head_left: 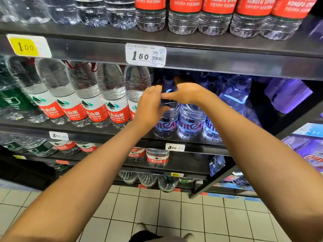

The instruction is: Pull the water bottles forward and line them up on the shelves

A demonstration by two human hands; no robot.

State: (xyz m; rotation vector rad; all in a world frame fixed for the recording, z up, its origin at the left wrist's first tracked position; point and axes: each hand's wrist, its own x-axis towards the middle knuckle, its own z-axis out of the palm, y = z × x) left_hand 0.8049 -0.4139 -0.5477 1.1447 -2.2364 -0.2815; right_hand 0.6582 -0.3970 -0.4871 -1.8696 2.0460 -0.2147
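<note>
since both hands are already on it, the blue bottle [166, 116] just right of the 1.50 price tag [146, 54] and one shelf below it is the one to judge. the left hand [148, 105] curls round its left shoulder and the right hand [187, 93] wraps its neck and upper shoulder from the right, thumb across the front; both are closed on the bottle. the fingers behind it are hidden, so how tight the hold is cannot be told.

it stands at the front edge of the middle shelf [111, 131], touching a second blue bottle [191, 119] on its right, with the red-label bottles [115, 102] lined up to the left of the tag's column.

it looks full and large, so probably heavy for 1 hand. the thin ribbed plastic will likely dent under a hard squeeze, and the smooth wall may be slippery. the stiff neck and shoulder look like the best hold, with sliding on the base safer than lifting. more blue bottles [236, 95] sit deeper right of the tag, probably next to come forward.
</note>
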